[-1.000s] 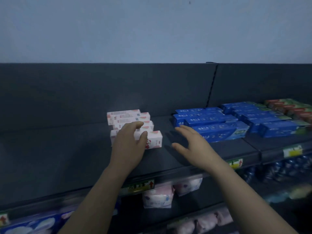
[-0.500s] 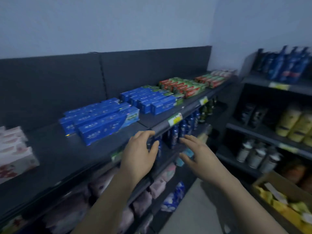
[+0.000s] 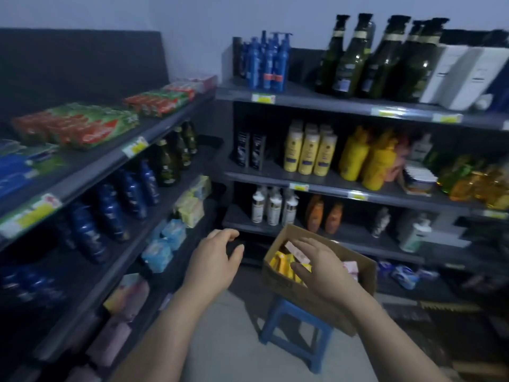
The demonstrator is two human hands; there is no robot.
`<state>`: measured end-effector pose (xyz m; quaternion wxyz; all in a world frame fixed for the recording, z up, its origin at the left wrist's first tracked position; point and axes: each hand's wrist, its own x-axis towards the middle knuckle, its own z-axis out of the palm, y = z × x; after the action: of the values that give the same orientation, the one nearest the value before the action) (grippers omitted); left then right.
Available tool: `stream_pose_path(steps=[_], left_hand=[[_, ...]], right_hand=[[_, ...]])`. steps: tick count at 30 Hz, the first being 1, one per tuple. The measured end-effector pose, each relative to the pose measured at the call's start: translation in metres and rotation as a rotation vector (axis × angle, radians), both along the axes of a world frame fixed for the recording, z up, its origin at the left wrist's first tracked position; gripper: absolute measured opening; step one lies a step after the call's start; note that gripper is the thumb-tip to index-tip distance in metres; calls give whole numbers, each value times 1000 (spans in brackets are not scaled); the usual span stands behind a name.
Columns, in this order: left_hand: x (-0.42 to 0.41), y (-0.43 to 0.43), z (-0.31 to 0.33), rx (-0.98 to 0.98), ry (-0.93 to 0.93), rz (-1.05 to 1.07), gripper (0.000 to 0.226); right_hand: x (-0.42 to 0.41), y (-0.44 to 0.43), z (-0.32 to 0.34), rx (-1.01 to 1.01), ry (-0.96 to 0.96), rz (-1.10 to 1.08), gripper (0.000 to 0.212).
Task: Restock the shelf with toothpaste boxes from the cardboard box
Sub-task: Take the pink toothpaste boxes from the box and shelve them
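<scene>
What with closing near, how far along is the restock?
Done: the shelf already carries rows of toothpaste boxes. In hand: nothing; right hand hovers open over the cardboard box, left hand empty. Left: yellow boxes and a pink box lie inside.

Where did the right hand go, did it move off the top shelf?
Yes. It left the top shelf beside the blue boxes and went right and down; the right hand is now over the cardboard box on the blue stool.
</scene>
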<state>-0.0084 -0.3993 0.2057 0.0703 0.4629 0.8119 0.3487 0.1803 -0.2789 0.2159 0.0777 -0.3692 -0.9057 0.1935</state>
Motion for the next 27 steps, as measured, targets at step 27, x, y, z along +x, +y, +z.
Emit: stream_pose_path(steps=[27], left_hand=[[-59,391,-208,-553,-432,-211,26]], right_hand=[[3,286,-170,-462,-56,-626,46]])
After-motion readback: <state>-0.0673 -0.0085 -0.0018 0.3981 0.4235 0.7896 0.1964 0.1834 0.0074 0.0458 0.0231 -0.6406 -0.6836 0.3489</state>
